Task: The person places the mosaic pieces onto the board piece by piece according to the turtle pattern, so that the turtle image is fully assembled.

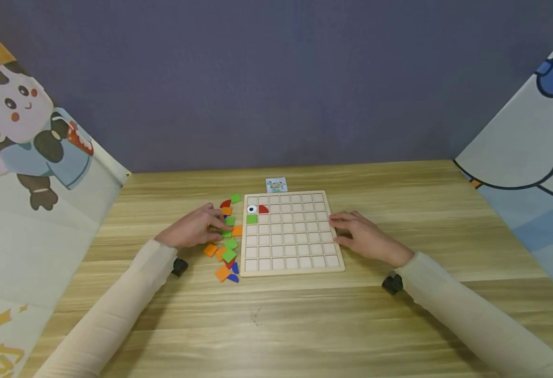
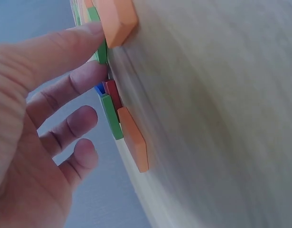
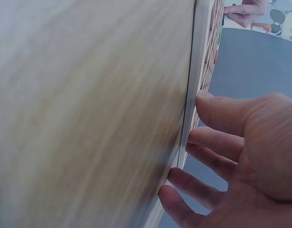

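My left hand (image 1: 198, 227) is over a loose group of flat tiles beside the board. Its thumb and index tips are spread apart at a green square tile (image 2: 103, 53), and its other fingers bend loosely. An orange tile (image 1: 237, 230) lies just right of the fingertips. The wooden grid board (image 1: 293, 272) holds an eye tile (image 1: 252, 209), a red quarter-round tile (image 1: 263, 209) and a green square (image 1: 252, 219) at its upper left. Against the board's right edge rest the fingertips of my right hand (image 1: 368, 237), slightly bent, thumb near the rim.
More orange, green, red and blue tiles, such as an orange square (image 1: 222, 273) and a blue piece (image 1: 233, 278), lie left of the board. A small printed card (image 1: 276, 185) sits behind it. A dark panel (image 1: 276, 84) borders the table's back.
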Action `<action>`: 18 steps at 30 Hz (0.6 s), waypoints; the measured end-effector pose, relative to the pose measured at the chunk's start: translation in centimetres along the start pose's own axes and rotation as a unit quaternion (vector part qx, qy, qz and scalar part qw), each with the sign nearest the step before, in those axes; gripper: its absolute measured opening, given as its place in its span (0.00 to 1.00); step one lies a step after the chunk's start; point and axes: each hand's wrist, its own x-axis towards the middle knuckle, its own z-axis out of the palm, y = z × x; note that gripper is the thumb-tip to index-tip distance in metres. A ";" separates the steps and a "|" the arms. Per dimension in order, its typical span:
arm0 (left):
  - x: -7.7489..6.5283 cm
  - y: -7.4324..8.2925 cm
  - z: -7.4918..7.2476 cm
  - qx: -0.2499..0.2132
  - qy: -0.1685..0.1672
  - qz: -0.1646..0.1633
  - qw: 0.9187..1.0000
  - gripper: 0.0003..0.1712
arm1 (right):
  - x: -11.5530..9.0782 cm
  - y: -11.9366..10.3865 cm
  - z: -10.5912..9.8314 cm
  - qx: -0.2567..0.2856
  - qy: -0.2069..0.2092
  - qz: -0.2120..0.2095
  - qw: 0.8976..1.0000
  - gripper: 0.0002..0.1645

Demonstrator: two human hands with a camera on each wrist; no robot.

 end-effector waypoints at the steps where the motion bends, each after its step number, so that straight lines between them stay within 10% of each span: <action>1: 0.0 0.0 0.0 -0.002 -0.001 0.000 1.000 0.18 | 0.0 0.0 0.0 0.001 0.000 0.000 1.000 0.31; 18: 1.0 0.7 -0.7 -0.012 0.077 0.029 0.997 0.07 | 0.0 0.0 0.1 -0.003 0.004 -0.002 1.000 0.31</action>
